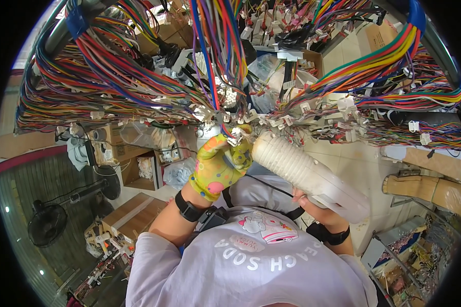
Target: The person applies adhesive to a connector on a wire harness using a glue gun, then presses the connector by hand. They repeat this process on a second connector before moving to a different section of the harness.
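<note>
My left hand (220,166), in a yellow glove with coloured dots, is closed on a small white wire connector (236,136) at the end of hanging coloured wires. My right hand (300,198) is bare and mostly hidden under a bulky off-white hot-air gun (312,176). Its curled fingers grip the gun from below. The ribbed barrel tilts up to the left, and its open end is close beside the gloved fingers and the connector.
Thick wire bundles (118,71) hang from a curved metal rail (440,46) in front. Cardboard boxes (133,217) and a black fan (48,222) stand to the left. At the right are stacked brown cardboard sheets (427,194) and a metal rack (399,245).
</note>
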